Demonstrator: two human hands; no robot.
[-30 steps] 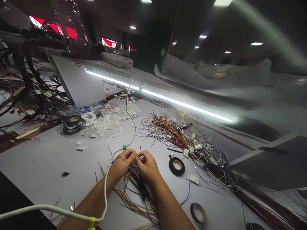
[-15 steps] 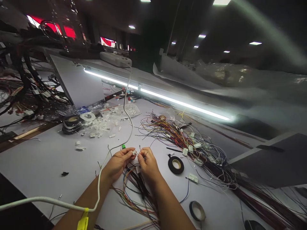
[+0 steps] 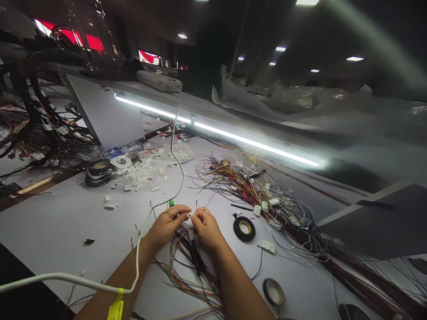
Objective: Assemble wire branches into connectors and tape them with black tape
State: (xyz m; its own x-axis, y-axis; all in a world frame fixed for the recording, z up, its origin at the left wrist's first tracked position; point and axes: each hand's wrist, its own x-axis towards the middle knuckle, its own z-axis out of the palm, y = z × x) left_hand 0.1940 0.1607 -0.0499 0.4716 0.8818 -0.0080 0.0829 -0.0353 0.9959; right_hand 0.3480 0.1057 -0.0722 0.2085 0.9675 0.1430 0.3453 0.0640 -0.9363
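Over the middle of the table, my left hand (image 3: 167,226) and my right hand (image 3: 207,227) meet with their fingertips almost touching. The left thumb and fingers are closed on a small white connector, now mostly covered by them. My right hand pinches a thin wire (image 3: 196,205), whose end sticks up above the fingers. Beneath both hands lies a bundle of coloured wires (image 3: 176,266) with a grey-white connector (image 3: 191,235) among them. A small green piece (image 3: 171,203) shows just behind the left fingers.
A white cable (image 3: 137,262) crosses over my left forearm, with a yellow tag (image 3: 115,306). To the right are black tape rolls (image 3: 237,230) (image 3: 267,294) and a large wire harness (image 3: 247,191). Bagged connectors (image 3: 150,169) lie left, before a bright light bar (image 3: 253,143).
My left fingers have closed further over the white connector, which showed more before. The fingertips of both hands have come slightly closer. The view has shifted a little.
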